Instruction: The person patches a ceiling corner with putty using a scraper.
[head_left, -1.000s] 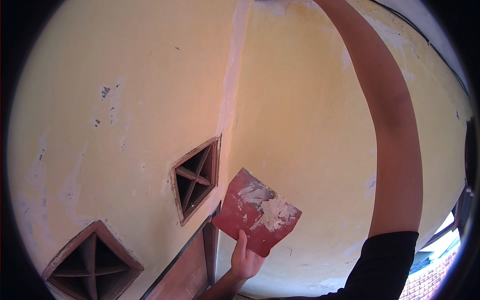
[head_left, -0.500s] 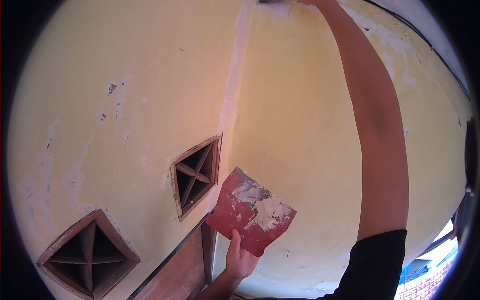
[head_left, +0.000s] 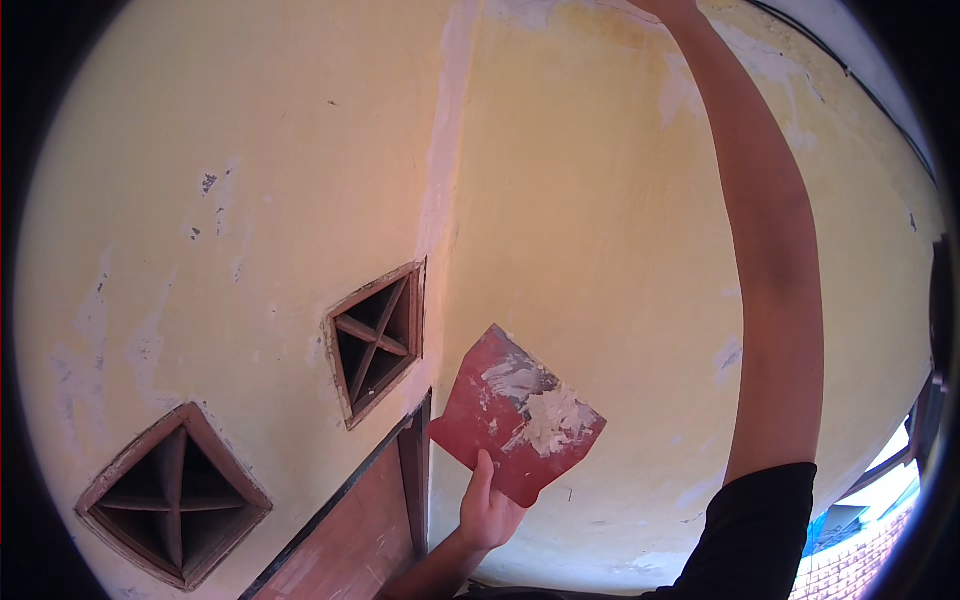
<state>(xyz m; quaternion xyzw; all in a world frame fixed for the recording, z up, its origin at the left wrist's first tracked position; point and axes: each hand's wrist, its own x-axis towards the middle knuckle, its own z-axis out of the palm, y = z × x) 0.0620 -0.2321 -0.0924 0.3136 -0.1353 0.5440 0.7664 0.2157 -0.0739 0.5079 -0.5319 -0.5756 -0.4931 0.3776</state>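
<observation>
Evidently we pinch the thin, stiff, light red board point(head_left: 515, 415), putty-smeared and maybe slippery, by its lower corner in our left hand point(head_left: 487, 510); our right grip, out of frame overhead, we cannot tell.

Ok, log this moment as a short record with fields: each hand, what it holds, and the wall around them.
left hand: grips the red board by its lower edge, thumb on the front
red board: flat, tilted, with white filler smeared on its face
right hand: raised high, out of the picture at the top; only the right arm shows
wall: yellow, with pale patched spots, forms an inner corner
vents: two diamond-shaped vents, one near the corner, one lower left
</observation>
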